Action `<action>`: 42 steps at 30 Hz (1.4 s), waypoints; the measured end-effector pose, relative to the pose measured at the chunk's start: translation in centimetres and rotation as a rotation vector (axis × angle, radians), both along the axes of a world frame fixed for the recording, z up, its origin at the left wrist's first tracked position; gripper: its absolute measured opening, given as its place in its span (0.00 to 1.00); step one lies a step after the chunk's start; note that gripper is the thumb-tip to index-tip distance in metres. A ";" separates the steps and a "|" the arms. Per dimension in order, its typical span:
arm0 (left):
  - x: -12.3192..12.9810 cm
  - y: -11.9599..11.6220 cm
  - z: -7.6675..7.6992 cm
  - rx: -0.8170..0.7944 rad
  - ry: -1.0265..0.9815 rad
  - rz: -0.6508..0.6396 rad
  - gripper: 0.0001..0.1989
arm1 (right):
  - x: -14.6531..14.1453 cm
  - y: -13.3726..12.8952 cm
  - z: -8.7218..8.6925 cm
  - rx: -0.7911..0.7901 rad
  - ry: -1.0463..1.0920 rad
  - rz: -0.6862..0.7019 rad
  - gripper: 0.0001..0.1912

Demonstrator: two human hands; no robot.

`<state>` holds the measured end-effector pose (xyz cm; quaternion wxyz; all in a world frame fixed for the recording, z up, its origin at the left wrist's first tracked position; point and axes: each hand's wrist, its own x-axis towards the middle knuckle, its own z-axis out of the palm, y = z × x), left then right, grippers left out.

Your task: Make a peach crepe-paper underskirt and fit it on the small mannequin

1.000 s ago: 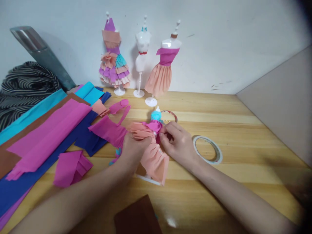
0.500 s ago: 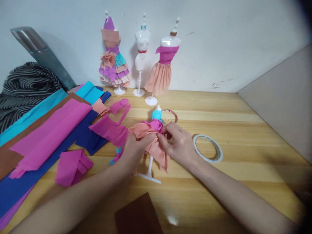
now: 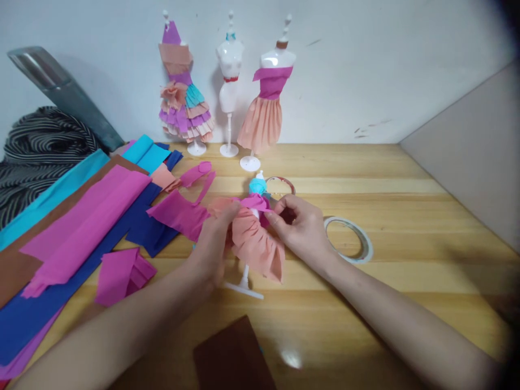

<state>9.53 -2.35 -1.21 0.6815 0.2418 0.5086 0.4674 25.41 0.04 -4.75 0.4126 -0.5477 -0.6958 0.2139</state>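
A small dress-form mannequin (image 3: 244, 277) stands tilted on the table between my hands, with turquoise paper wound round its top. It wears a peach pleated crepe-paper skirt (image 3: 260, 244), and a magenta paper band (image 3: 255, 202) crosses above that. My left hand (image 3: 213, 238) is closed on the skirt's left side, thumb on top near the band; its other fingers are mostly hidden behind. On the opposite side, my right hand (image 3: 300, 225) pinches the end of the magenta band between thumb and forefinger. A bit of white body shows between band and skirt.
Three white mannequins stand along the wall: one in a ruffled dress (image 3: 184, 103), a bare one (image 3: 230, 97), one in a peach skirt (image 3: 262, 119). Tape (image 3: 368, 246) lies right, a beaded ring (image 3: 293, 187) behind. Crepe-paper sheets (image 3: 93, 216) cover the left; brown paper (image 3: 233, 357) lies in front.
My right hand has drawn the magenta band outward to the right, and the skirt beneath it now hangs lower and more spread. My left thumb has moved left, off the skirt's middle.
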 end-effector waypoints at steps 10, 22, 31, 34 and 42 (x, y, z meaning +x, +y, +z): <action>0.3 0.1 0.5 0.064 0.032 -0.021 0.13 | -0.2 0.4 0.0 0.299 -0.189 0.020 0.09; 1.5 0.7 0.9 0.031 -0.047 -0.026 0.05 | -0.3 0.5 0.5 0.106 0.058 0.077 0.12; 1.2 0.8 1.3 -0.138 -0.217 0.001 0.08 | -0.4 0.5 0.9 -0.018 0.148 0.087 0.13; 1.1 0.8 1.1 -0.137 -0.264 0.011 0.07 | -0.4 0.6 0.9 -0.029 0.158 0.098 0.12; 1.1 0.6 0.4 -0.020 -0.219 -0.013 0.12 | -0.3 0.5 0.8 -0.057 0.203 0.117 0.12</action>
